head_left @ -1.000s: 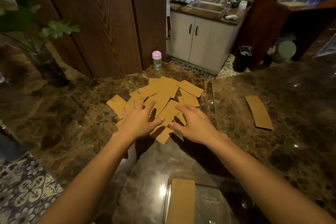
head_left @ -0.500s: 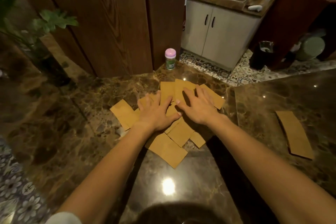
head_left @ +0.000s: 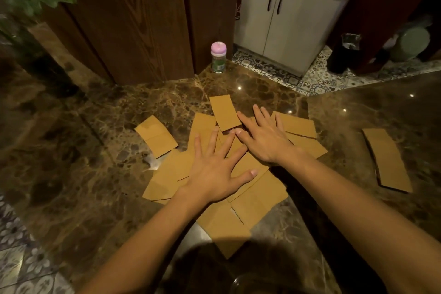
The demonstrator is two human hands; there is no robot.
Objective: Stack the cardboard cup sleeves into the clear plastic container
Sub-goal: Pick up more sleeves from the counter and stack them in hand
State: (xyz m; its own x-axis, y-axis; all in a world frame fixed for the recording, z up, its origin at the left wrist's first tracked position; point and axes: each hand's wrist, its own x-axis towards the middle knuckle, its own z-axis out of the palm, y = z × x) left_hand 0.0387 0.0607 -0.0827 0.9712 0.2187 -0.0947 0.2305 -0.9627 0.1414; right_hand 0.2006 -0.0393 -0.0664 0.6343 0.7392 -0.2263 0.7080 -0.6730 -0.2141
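Several flat brown cardboard cup sleeves [head_left: 253, 203] lie scattered and overlapping on the dark marble counter [head_left: 95, 174]. My left hand [head_left: 214, 169] rests flat on the middle of the pile, fingers spread, holding nothing. Just right of it, my right hand [head_left: 265, 138] lies palm down on the far sleeves, fingers apart, index fingertip close to my left fingertips. One sleeve [head_left: 156, 136] sits apart at the left, another sleeve [head_left: 224, 112] at the far edge of the pile. A separate sleeve [head_left: 386, 160] lies alone at the right. Only a hint of a clear rim [head_left: 235, 281] shows at the bottom edge.
A small jar with a pink lid [head_left: 218, 57] stands at the counter's far corner by a wooden panel [head_left: 133, 19]. A potted plant [head_left: 31, 19] is at the left. Beyond are white cabinet doors [head_left: 281, 21] and a patterned tile floor [head_left: 298, 74].
The view has tilted and come closer to the pile. Both hands have spread flatter over the sleeves, and the sleeves have shifted, some sliding nearer to me.
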